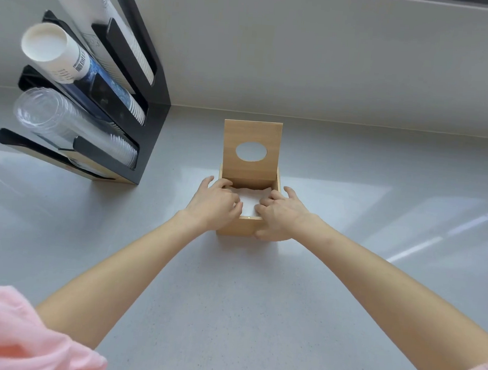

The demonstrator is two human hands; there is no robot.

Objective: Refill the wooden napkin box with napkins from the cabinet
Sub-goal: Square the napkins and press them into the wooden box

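Mid-frame, the left hand (216, 200) and right hand (281, 214) press white napkins (248, 201) down into the wooden napkin box (238, 226) (fingers spread, gripping nothing). Next job, probably: shut the lid (252, 133).

A: What do we make of the napkin box (241, 227) under our grip?

B: We see pale, matt wood, smooth, with its raised lid (252, 133) of the same wood. Between our left hand (215, 201) and right hand (283, 214), the napkins (248, 201) look like soft white paper, slightly crinkled at the far edge.

A: And the worktop (228, 300) below the grip?

B: We see smooth grey stone-like material, finely speckled, with a glossy sheen.

A: Far left of the grip?

B: We see a glossy black plastic rack (151, 125), paper cups (52, 50), and clear plastic lids (47, 114). Our sleeves (6, 335) are soft pink cloth.
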